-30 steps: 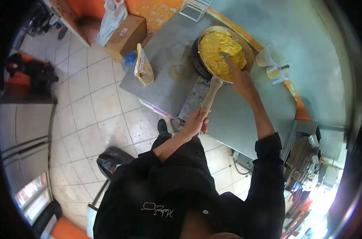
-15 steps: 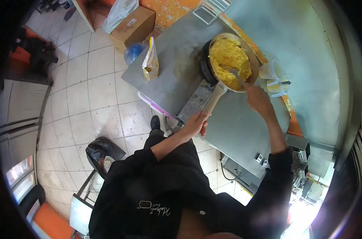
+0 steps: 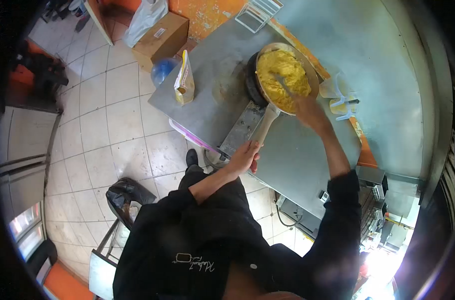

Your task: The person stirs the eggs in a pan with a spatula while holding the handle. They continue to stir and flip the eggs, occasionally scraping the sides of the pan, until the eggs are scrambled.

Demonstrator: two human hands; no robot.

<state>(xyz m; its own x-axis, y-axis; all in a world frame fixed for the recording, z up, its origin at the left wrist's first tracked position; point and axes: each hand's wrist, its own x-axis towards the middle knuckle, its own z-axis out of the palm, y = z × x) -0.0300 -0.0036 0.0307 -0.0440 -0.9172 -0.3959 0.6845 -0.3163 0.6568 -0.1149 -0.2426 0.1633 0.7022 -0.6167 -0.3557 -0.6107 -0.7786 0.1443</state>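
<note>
My left hand [image 3: 244,157] is wrapped round the light-coloured handle [image 3: 265,125] of a frying pan [image 3: 313,82]. The pan rests on a dark round burner [image 3: 253,82] at the counter's far side. A soft, lumpy yellow food [image 3: 287,65] like scrambled egg covers much of its bottom. At the pan's near right rim, my right hand [image 3: 310,112] is closed on a grey spatula [image 3: 283,84], whose blade reaches into the food. The fingers partly hide the spatula's grip.
On the metal counter [image 3: 207,75] stands an open bag [image 3: 185,82] at the left. Clear measuring jugs [image 3: 335,89] sit right of the pan, and a white wire rack [image 3: 257,15] lies at the back. A cardboard box [image 3: 162,37] and black bag [image 3: 127,197] are on the floor.
My right hand has shifted left, closer over the pan, and the spatula blade has moved left and farther into the food. My left hand keeps hold of the handle.
</note>
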